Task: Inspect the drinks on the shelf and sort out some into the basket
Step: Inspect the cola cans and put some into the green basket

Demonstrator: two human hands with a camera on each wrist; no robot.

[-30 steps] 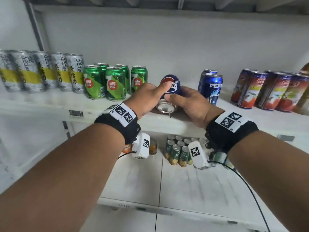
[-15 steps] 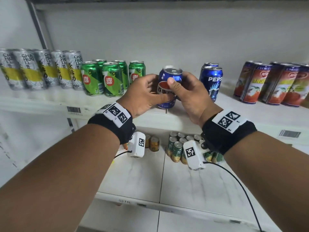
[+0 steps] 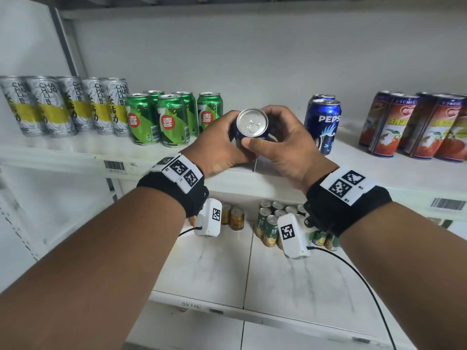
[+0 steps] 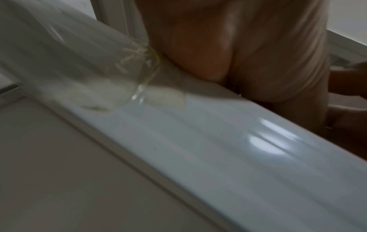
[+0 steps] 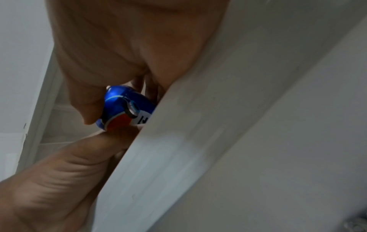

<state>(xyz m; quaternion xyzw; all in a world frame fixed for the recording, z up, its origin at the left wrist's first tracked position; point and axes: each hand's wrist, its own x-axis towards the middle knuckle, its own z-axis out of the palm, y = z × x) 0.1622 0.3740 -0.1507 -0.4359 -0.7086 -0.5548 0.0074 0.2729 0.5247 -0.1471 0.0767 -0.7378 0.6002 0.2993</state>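
Note:
Both hands hold one blue Pepsi can just above the front of the upper shelf. The can is tipped toward me, so its silver lid with the pull tab faces the head camera. My left hand wraps the can's left side and my right hand grips its right side, thumb across the front. In the right wrist view the can's blue and red side shows between my fingers, half hidden behind the shelf edge. The left wrist view is blurred and shows only my palm. No basket is in view.
On the upper shelf stand silver and yellow tea cans, green cans, two more Pepsi cans and red fruit drink cans. The lower shelf holds small gold cans and green cans.
The can was lying with its base toward me, was turned upright, and is now tipped with its lid facing me. Both hands stayed on it and shifted slightly toward me.

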